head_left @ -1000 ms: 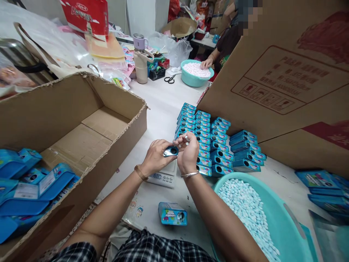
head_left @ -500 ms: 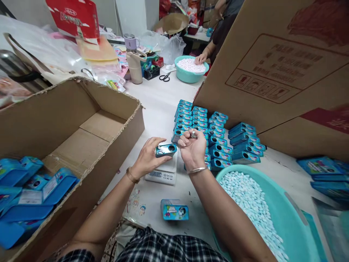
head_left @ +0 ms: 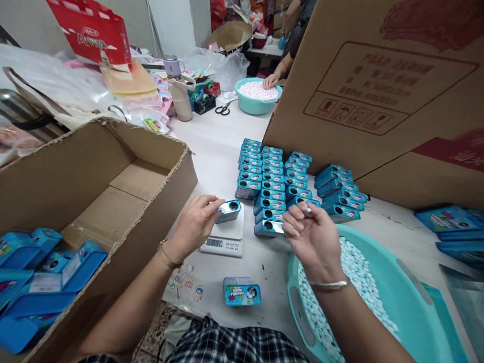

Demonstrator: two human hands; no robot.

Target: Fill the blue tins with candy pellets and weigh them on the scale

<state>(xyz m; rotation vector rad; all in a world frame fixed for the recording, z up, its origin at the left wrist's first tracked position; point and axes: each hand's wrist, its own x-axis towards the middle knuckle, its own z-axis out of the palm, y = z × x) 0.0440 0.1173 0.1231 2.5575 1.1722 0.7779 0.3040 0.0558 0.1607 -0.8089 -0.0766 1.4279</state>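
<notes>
A blue candy tin [head_left: 229,212] with a dark round hole in its top stands on a white digital scale [head_left: 222,246]. My left hand [head_left: 194,224] is at the tin's left end, thumb and fingers pinched on small white candy at its top. Off to the right, my right hand [head_left: 313,242] is raised with curled fingers, a pale candy [head_left: 307,212] showing between thumb and forefinger. Below that hand is a turquoise basin [head_left: 410,297] full of pale blue candies [head_left: 359,282]. Another blue tin [head_left: 242,292] lies nearer me, in front of the scale.
Rows of blue tins [head_left: 273,186] stand behind the scale, beside a large carton [head_left: 363,101]. An open cardboard box [head_left: 151,227] with blue tins fills the left. Farther back are scissors [head_left: 223,109], a cup [head_left: 179,98] and another person's hand [head_left: 270,80] in a candy basin [head_left: 255,105].
My left hand has let go of the tin's sides, leaving it on the scale, and now pinches at its top. My right hand has moved right and nearer, over the basin's edge.
</notes>
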